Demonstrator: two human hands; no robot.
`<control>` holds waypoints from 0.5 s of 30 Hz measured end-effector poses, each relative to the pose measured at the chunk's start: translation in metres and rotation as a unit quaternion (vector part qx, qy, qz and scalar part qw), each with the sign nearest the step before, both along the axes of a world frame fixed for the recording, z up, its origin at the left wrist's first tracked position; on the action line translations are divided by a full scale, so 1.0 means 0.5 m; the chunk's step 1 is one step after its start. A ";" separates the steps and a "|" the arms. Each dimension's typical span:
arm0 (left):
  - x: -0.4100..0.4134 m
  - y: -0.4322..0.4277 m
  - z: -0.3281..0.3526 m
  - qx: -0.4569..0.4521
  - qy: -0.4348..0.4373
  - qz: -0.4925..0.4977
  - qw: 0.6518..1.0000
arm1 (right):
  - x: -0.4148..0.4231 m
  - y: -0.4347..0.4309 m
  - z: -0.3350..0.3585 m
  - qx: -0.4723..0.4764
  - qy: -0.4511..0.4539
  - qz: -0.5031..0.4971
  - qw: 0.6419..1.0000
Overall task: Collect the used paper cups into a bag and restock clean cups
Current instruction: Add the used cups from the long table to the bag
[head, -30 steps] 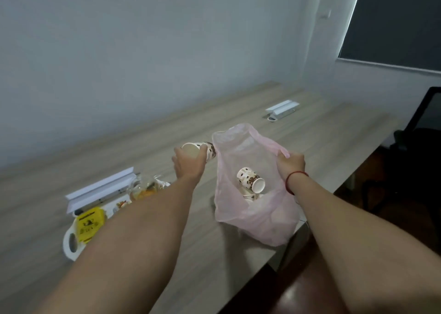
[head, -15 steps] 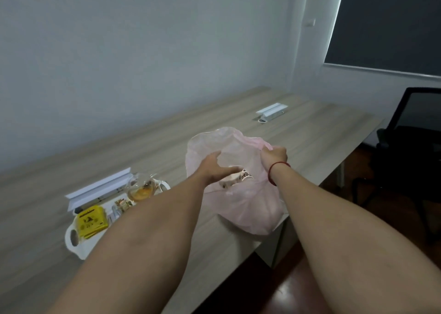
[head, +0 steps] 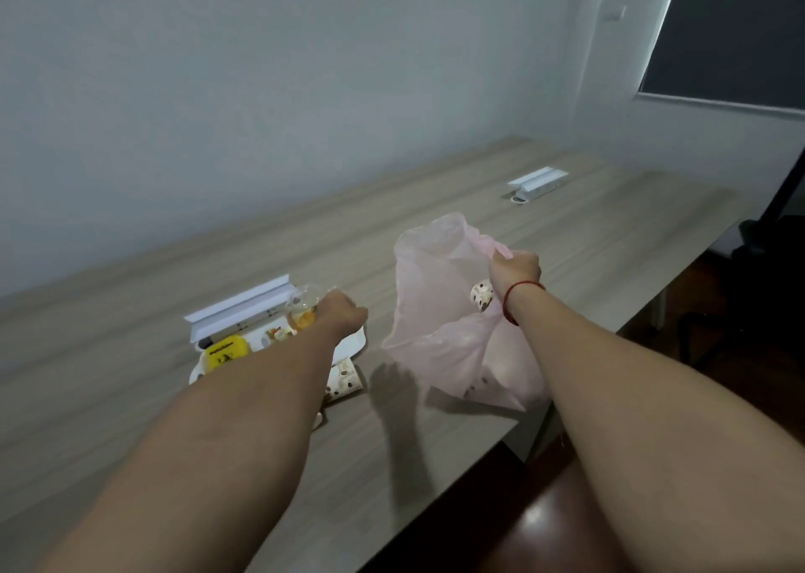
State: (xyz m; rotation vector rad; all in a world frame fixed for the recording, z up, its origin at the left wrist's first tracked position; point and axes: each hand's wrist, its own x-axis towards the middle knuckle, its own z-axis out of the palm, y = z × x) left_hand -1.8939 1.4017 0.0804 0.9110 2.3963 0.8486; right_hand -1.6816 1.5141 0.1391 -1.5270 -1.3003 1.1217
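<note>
Now the pink bag (head: 440, 311) — thin, translucent, mouth open — stands on the wooden table (head: 610, 232), a brown-spotted paper cup (head: 482, 296) inside. Right hand (head: 516, 267) pinches its rim; left hand (head: 342, 316) hovers over the tray (head: 353, 342), fingers curled — whether they hold anything, I cannot tell.

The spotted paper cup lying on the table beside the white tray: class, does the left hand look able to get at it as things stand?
Probably yes. The spotted paper cup lies on the open table just beneath the left forearm, with nothing covering it. The left hand hovers above the white tray, apparently empty, so it need only draw back and down.
</note>
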 end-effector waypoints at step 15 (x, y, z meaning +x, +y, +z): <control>-0.085 0.017 -0.191 -0.220 0.060 -0.224 0.948 | -0.049 -0.059 -0.064 -0.001 -0.024 -0.105 0.994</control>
